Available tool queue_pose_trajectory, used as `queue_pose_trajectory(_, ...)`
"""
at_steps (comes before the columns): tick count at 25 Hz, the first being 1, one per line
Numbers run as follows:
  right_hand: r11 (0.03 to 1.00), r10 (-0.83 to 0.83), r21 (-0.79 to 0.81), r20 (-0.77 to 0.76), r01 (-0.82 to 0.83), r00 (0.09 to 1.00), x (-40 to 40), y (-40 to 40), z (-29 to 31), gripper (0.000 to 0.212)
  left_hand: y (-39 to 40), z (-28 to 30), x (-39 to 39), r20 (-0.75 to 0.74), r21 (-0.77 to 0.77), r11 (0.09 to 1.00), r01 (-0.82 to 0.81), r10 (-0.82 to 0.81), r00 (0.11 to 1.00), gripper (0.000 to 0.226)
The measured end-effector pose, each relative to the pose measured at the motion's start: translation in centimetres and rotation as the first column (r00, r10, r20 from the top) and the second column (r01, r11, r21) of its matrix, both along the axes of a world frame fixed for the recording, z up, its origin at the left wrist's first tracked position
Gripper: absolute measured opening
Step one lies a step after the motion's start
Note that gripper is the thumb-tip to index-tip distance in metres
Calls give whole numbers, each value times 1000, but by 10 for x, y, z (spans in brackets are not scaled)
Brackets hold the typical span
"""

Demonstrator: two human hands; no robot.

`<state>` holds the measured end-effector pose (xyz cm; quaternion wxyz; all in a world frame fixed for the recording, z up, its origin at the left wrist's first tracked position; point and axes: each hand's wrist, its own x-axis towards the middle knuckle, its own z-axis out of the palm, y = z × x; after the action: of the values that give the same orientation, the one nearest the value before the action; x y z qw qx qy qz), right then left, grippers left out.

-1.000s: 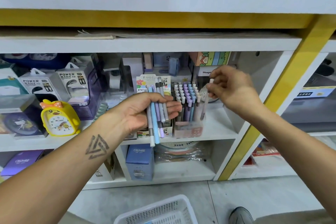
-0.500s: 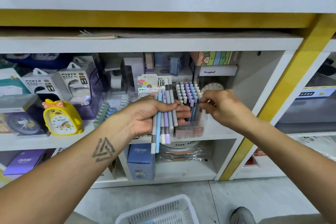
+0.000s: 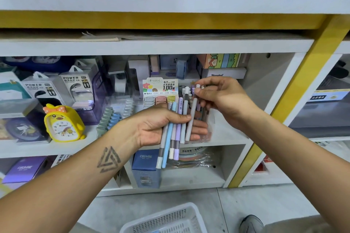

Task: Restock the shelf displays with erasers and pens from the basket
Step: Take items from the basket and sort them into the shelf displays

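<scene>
A bundle of pens [image 3: 173, 130] in grey, blue and lilac is gripped in the left hand [image 3: 161, 126], the fingers curled beneath the barrels and the thumb laid across the top, so that the pens stand nearly upright with their lower ends hanging below the palm. One grey pen [image 3: 192, 115] is pinched near its white cap between the thumb and fingertips of the right hand [image 3: 221, 98], its lower end lying against the left fingers beside the bundle. Both hands are held in front of a clear pen display box [image 3: 205, 119] on the white shelf [image 3: 227, 138], in which further pens are stood upright, largely hidden behind the hands. Just left of that box a refill card [image 3: 161, 89] printed with "100" is propped. Further left on the same shelf a yellow duck alarm clock [image 3: 63, 123] is seen, with two boxed power banks [image 3: 60, 89] behind it. On the lower shelf a blue box [image 3: 145, 164] marked CRUHRE is placed. A white plastic basket [image 3: 170, 219] is seen on the floor at the bottom edge, with the toe of a grey shoe [image 3: 251, 223] to its right. What the basket contains cannot be made out.
</scene>
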<state>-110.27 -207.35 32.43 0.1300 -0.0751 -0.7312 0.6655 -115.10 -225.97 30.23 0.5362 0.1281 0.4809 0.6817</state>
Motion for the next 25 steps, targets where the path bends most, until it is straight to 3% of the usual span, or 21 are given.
queue_pose_trajectory(2,995,-96,0,-65,96,993,1,8,6,16,-2,1,-5,4,-40,994,-105,105,994,31)
queue_pose_trajectory(4,977,-159,116,-170,180,972,3,16,10,16,-5,2,-10,30,-77,971,-227,230,973,35)
queue_pose_trajectory(9,874,-60,453,-258,176,964,8,22,1,16,-13,4,-15,65,-108,923,-371,378,923,34)
queue_pose_trajectory(15,807,59,584,-226,87,972,4,15,-21,18,-13,2,-16,92,-70,930,-361,366,926,40)
queue_pose_trajectory(19,716,100,696,-178,54,979,-1,14,-31,19,-16,3,-17,47,-77,946,-316,320,946,26)
queue_pose_trajectory(25,680,118,732,-165,42,979,-4,10,-31,6,-19,1,-19,40,-106,942,-318,323,945,29)
